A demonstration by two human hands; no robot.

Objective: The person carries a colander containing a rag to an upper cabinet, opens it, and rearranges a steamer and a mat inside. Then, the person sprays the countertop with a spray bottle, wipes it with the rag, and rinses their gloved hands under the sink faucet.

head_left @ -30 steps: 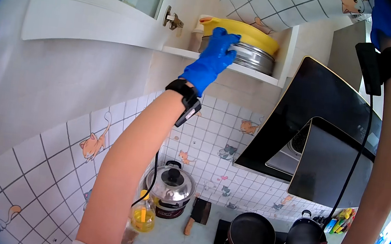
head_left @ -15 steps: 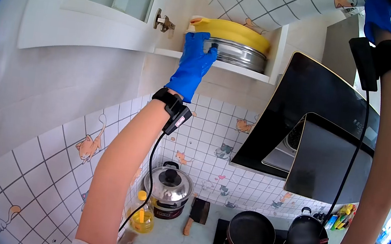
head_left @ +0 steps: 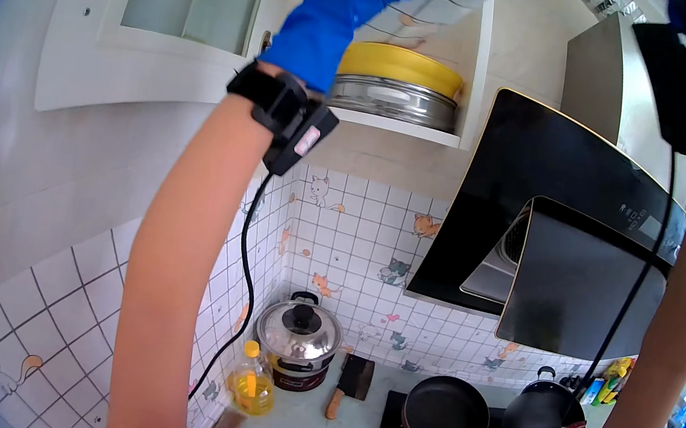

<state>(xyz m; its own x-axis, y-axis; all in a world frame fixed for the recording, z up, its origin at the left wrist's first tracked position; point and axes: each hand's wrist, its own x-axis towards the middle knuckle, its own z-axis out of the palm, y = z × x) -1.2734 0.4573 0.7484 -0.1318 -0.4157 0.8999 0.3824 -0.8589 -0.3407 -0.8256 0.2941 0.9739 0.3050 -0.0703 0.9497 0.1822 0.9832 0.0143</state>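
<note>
My left hand (head_left: 330,17), in a blue glove, is raised in front of the cabinet with its thumb stretched out to the right and its palm turned away. Nothing shows in its grasp. Just right of the wrist, a yellow basin (head_left: 405,68) rests on a round steel pot or steamer (head_left: 392,101) on the cabinet shelf (head_left: 406,127). A tile-patterned sheet with cats (head_left: 440,6) is behind the fingers. My right hand (head_left: 679,14) is at the top right corner, mostly cut off and dark; its fingers cannot be made out.
An open cabinet door (head_left: 88,42) stands at the left. At the right hangs a black range hood (head_left: 577,149). Below are a lidded pot (head_left: 298,338), an oil bottle (head_left: 254,384), a cleaver (head_left: 354,378), a frying pan (head_left: 446,416) and a dark wok (head_left: 536,426).
My left hand has moved up and left, away from the steel pot, and its thumb has spread. My right hand has shifted further toward the top right edge.
</note>
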